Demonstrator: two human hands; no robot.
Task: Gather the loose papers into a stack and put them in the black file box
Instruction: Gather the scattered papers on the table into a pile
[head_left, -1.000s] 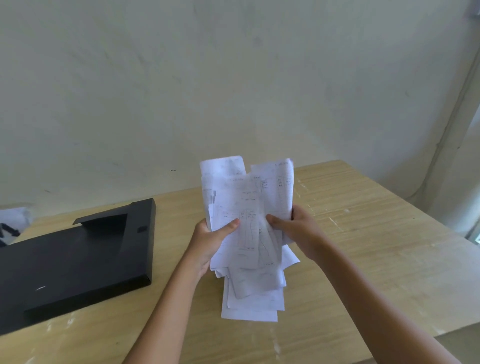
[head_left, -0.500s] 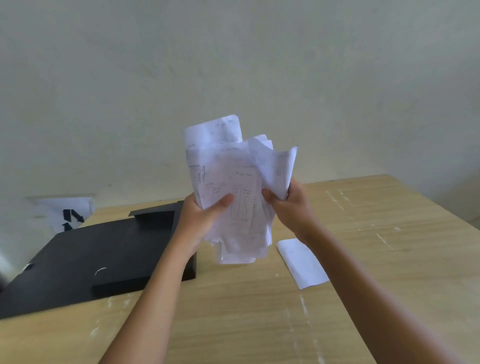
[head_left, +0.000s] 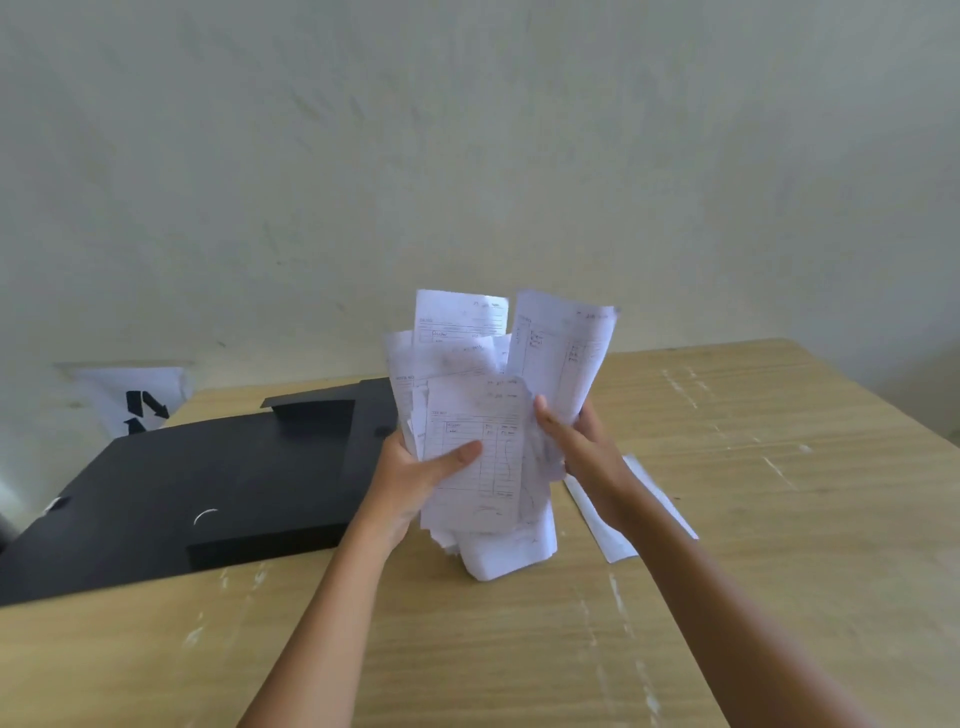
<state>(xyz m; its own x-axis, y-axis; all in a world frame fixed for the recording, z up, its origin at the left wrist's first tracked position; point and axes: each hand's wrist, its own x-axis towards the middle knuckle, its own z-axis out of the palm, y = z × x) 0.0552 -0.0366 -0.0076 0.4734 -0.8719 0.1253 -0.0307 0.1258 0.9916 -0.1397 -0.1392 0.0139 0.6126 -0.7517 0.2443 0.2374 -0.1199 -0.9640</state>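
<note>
An untidy bundle of white printed papers (head_left: 485, 415) stands on end, its lower edges touching the wooden table (head_left: 779, 467). My left hand (head_left: 415, 473) grips the bundle's left side with the thumb across the front sheet. My right hand (head_left: 582, 447) holds the right side, fingers behind. One loose sheet (head_left: 660, 504) lies flat on the table behind my right wrist. The black file box (head_left: 208, 483) lies flat and shut to the left of the bundle.
A white bag or sheet with black arrows (head_left: 140, 400) leans against the wall beyond the table's far left corner. The pale wall runs close behind the table. The table's right edge slopes away at the far right.
The bundle has come down from mid-air until its lower edges meet the table. The sheets have fanned apart more at the top. Both hands kept their hold.
</note>
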